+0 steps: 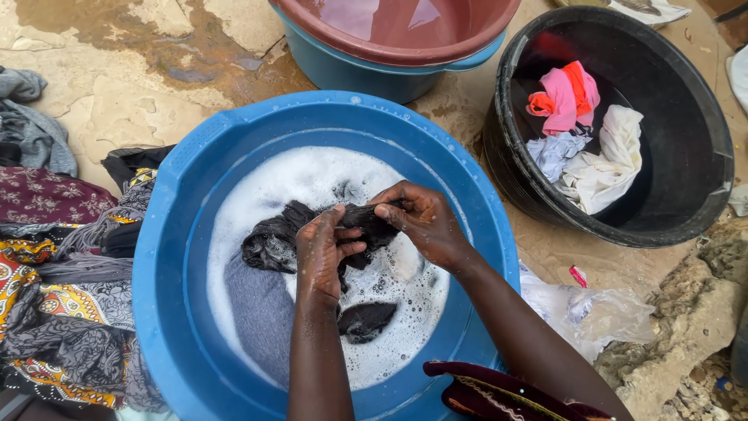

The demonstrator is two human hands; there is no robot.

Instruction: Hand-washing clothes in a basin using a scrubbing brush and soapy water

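Leftmost, item one: a heap of patterned cloths (54, 312) in maroon, orange and grey, lying on the wet ground against the basin's side, with a grey garment (27, 129) apart at the upper left edge.

Item two: the blue basin (167, 257), round, filled with soapy water and white foam. A grey-blue cloth (257, 312) lies half sunk at its lower left.

Item three: the black garment (284, 238), wet and bunched, lifted above the foam at the basin's middle. I log both hands on it. The left hand (321, 253) has its fingers closed around one fold; the right hand (425, 222) pinches the adjoining fold between thumb and curled fingers. The two hands sit just beside each other, nearly touching. A second dark piece (366, 320) floats lower in the foam.

Item four: a maroon bowl (389, 31) holding water, nested in a teal basin (351, 74), at the top centre.

Item five: a black tub (686, 156) to the right, holding pink, orange and white clothes (584, 136).

Item six: a crumpled clear plastic bag (592, 312) on the ground by stones at the lower right.
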